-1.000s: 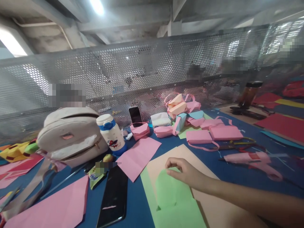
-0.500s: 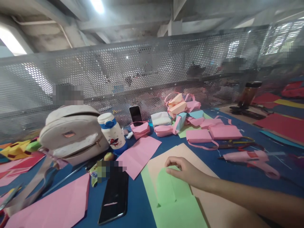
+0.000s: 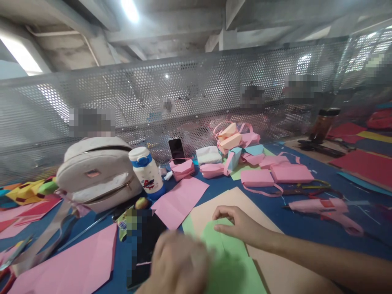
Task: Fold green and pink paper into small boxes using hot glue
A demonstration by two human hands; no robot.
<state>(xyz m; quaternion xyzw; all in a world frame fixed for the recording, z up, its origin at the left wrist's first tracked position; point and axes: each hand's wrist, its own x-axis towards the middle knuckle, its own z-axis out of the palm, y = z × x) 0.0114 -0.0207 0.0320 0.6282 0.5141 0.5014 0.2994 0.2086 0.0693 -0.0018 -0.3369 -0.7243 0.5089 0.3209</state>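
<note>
The blue counter [image 3: 271, 206] is spread with paper and tools. On it, a large tan paper sheet [image 3: 208, 206] is laid beneath a smaller light green piece of folded paper with a rounded far end [image 3: 237, 257]. The green piece's visible length is run from that rounded end toward the bottom of the view, leaned slightly to the right, and its near end is cut off by the frame.

The rounded end is reached across from the right by the right hand [image 3: 241, 224], the nearer of the two. The paper is touched there by its fingers, which are loosely curled, with thumb and forefinger held a little apart; most of the green length is left on the wearer's side of them. The left hand [image 3: 180, 261] is seen beside the paper's left edge, with the green area placed to its right. It is too blurred for the state of its fingers, or any contact, to be told.

A black flat phone [image 3: 150, 232] is partly hidden by the left hand. Well to the right, a pink plastic glue gun [image 3: 321, 205] is laid on the counter.
</note>
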